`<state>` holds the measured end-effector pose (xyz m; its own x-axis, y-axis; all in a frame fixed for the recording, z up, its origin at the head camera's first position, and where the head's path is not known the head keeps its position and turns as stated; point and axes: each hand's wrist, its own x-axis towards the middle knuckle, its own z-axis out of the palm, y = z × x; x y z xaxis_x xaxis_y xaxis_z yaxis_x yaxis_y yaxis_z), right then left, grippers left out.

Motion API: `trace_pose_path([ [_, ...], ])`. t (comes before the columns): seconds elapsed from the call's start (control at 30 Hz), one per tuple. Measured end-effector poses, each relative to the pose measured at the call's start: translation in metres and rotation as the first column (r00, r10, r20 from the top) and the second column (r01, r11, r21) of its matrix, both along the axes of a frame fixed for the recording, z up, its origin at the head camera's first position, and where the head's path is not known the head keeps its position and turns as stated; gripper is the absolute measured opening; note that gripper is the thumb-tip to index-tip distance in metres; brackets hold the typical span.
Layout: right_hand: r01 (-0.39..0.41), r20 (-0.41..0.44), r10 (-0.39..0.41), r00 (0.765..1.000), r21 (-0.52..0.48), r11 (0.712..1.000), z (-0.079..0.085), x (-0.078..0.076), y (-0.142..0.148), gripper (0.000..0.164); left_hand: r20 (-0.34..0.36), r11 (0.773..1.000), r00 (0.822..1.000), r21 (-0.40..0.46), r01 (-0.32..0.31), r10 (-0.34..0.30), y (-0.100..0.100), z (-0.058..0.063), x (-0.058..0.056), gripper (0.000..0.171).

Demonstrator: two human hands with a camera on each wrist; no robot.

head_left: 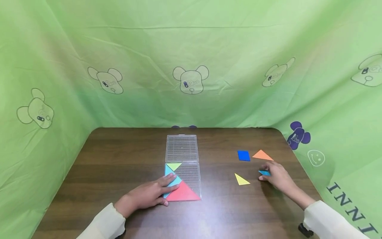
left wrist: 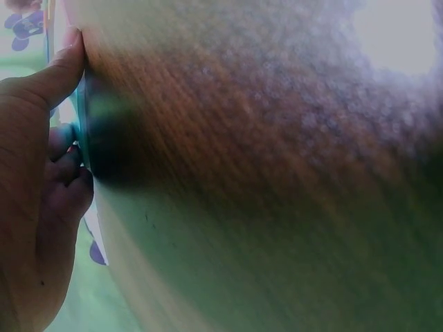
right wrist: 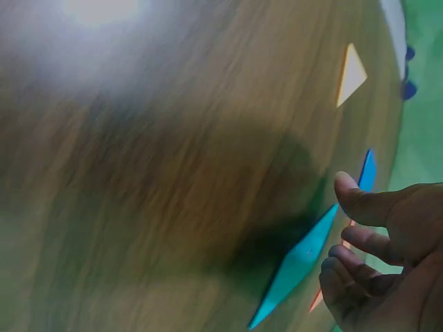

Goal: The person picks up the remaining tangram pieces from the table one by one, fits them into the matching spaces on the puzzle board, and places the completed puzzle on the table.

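Observation:
My left hand [head_left: 150, 192] rests at the left edge of a clear plastic case [head_left: 191, 172], its fingers laid over the tangram pieces inside. Under those fingers lies a light-blue triangle [head_left: 168, 171], partly hidden. Beside it in the same half sit a red triangle [head_left: 185, 193] and a small light-green triangle [head_left: 174, 166]. Out to the right, my right hand [head_left: 276, 176] hovers with thumb and fingers spread around a teal piece [head_left: 264, 173]. In the right wrist view that teal piece [right wrist: 296, 266] lies flat on the table, a slanted four-sided shape, with the fingers just beyond it.
A blue square [head_left: 243, 155], an orange triangle [head_left: 262, 155] and a yellow triangle [head_left: 241, 179] lie near the right hand on the brown table [head_left: 125, 156]. The case's perforated other half [head_left: 182, 148] lies folded open behind. A green printed curtain [head_left: 191, 43] surrounds the table.

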<state>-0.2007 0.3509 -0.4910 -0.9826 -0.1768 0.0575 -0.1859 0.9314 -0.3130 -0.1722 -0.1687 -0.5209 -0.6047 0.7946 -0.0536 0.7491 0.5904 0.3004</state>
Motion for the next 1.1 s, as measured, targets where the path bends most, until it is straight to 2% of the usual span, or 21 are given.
trace_pose_path([
  [0.2,0.022,0.000,-0.022,1.000,0.029,0.999,-0.006,0.001,0.018,0.039,0.002,1.000,1.000,-0.009,0.000,0.000,0.000,0.002,0.001,0.067],
  [0.47,0.041,0.030,-0.042,0.999,0.021,0.999,-0.007,0.002,0.022,0.025,-0.021,1.000,1.000,-0.017,0.008,-0.009,0.000,-0.003,0.000,0.068],
  [0.7,-0.035,0.099,0.033,0.995,0.022,0.999,-0.004,-0.006,0.029,0.029,-0.011,1.000,1.000,-0.025,-0.002,0.002,0.003,-0.001,-0.001,0.068],
  [0.9,-0.048,0.192,0.043,0.980,0.023,0.999,-0.003,-0.012,0.034,0.029,0.023,0.999,1.000,-0.037,-0.021,0.022,0.003,0.001,0.002,0.068],
  [1.1,-0.090,0.151,0.087,0.985,0.013,0.996,0.000,-0.012,0.032,0.023,0.024,0.999,0.999,-0.033,-0.027,0.028,0.003,0.002,0.002,0.068],
])
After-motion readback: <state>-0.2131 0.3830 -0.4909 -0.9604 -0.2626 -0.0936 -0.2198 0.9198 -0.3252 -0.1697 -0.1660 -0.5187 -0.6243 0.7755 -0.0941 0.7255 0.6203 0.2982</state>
